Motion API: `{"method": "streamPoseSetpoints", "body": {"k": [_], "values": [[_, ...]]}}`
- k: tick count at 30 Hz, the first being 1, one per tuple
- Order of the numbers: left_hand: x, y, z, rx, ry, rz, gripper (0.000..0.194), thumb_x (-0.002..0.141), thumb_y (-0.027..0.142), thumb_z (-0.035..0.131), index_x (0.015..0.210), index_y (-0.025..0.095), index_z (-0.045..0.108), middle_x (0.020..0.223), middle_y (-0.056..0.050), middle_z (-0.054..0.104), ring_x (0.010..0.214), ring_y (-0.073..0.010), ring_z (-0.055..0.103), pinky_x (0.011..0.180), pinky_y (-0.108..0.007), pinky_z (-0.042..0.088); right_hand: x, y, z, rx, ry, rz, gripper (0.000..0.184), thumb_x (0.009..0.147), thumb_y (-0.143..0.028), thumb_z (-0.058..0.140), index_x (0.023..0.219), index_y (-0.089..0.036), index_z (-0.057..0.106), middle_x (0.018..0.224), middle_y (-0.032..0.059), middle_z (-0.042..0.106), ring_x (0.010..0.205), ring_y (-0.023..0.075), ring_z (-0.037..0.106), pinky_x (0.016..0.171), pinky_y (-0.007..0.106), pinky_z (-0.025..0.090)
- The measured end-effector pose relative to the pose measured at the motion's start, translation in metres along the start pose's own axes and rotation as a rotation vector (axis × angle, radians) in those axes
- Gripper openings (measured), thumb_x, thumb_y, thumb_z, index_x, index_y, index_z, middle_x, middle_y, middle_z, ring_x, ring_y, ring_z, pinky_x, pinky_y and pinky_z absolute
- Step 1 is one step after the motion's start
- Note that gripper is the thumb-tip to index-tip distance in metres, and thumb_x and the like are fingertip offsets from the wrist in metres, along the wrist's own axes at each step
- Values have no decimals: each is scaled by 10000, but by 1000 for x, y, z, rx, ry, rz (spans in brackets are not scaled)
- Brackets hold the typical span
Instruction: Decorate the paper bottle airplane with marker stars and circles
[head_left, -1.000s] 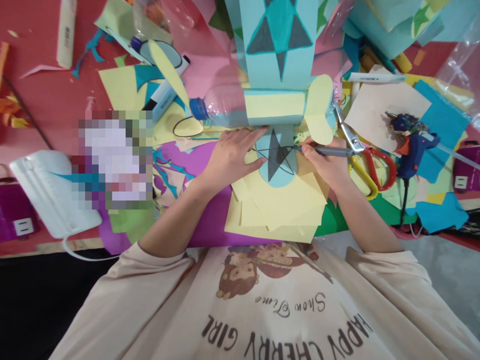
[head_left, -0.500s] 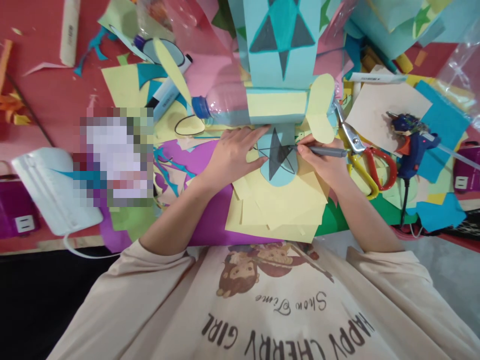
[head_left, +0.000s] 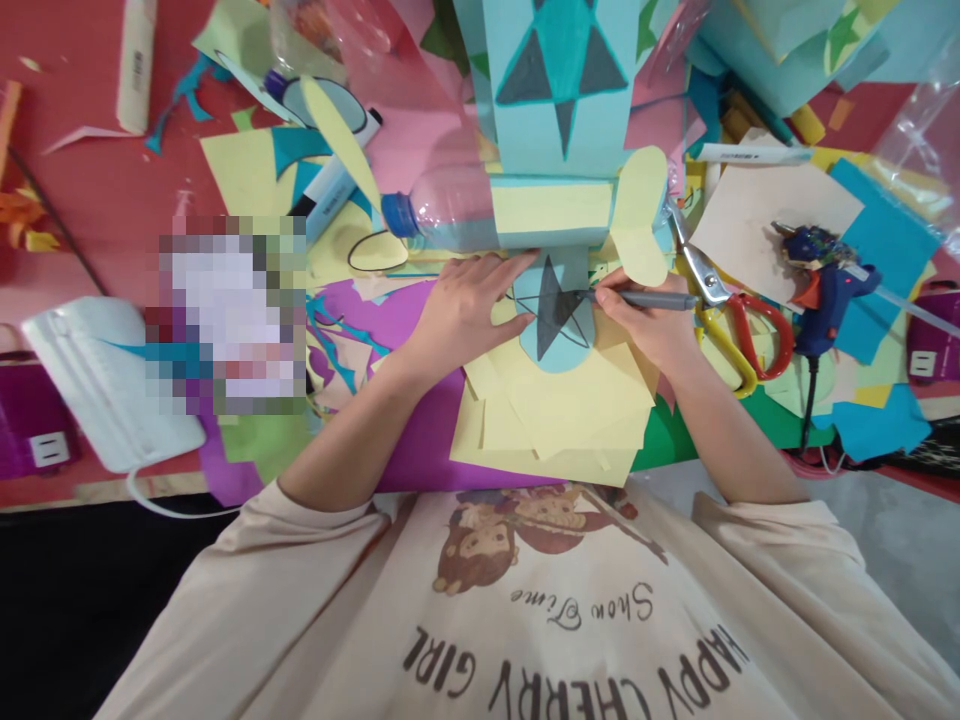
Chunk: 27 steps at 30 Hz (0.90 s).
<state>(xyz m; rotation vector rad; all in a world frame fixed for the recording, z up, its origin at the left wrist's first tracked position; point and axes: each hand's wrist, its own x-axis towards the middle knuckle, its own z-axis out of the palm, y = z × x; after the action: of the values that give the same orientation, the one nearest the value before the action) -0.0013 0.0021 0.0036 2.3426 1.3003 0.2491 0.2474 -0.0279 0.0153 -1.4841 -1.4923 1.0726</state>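
My left hand point(head_left: 469, 305) lies flat, fingers spread, pressing the left side of a light blue paper piece point(head_left: 559, 352) with a star point(head_left: 556, 305) drawn and partly coloured grey on it. My right hand point(head_left: 651, 322) is closed round a grey marker point(head_left: 651, 298), its tip touching the star's right point. The blue piece lies on a stack of yellow paper sheets point(head_left: 559, 415). Just beyond my hands lies a plastic bottle point(head_left: 442, 215) wrapped in yellow and blue paper with yellow paper wings point(head_left: 637, 215).
Red-and-yellow-handled scissors point(head_left: 724, 310) lie right of my right hand, then a blue glue gun point(head_left: 821, 290). A white face mask point(head_left: 101, 385) sits at the left edge. Markers point(head_left: 330, 185) and coloured paper scraps cover the red table point(head_left: 97, 200).
Almost nothing moved. The marker tip shifted slightly along the star's right point; my left hand stayed flat on the paper.
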Motion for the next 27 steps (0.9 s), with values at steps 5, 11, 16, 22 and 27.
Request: {"method": "streamPoseSetpoints", "body": {"k": [5,11,16,22,27], "values": [[0,0,0,6,3,0,575,920,314,629,1482,212,564,1009,-61,690,1011,-264,660,950,-395,474,1,2,0,-17,68,11,129,790,-277,656,670,-230,650,649,-12,669,620,134,595,668,320,508],[0,-1,1,20,25,16,572,925,326,631,1482,215,563,1002,-55,691,1006,-255,666,949,-384,477,0,3,0,-48,47,8,132,771,-293,657,657,-228,639,647,-10,683,627,143,599,663,324,503],[0,-3,3,19,27,25,581,922,322,635,1485,203,558,998,-56,681,1004,-260,666,950,-392,479,-1,2,0,-45,31,10,137,781,-300,653,669,-220,652,645,-10,679,634,138,596,665,316,487],[0,-2,3,23,30,17,575,919,322,641,1478,209,564,1001,-54,684,1010,-259,666,950,-385,478,0,2,0,-11,-7,7,134,787,-301,665,685,-216,682,645,-15,670,638,133,590,666,313,459],[-1,-3,3,22,37,25,575,925,332,630,1484,216,559,1010,-54,693,1006,-256,668,944,-381,479,0,2,0,-29,-15,14,147,784,-296,652,658,-219,654,625,-21,646,623,131,565,659,321,435]]}}
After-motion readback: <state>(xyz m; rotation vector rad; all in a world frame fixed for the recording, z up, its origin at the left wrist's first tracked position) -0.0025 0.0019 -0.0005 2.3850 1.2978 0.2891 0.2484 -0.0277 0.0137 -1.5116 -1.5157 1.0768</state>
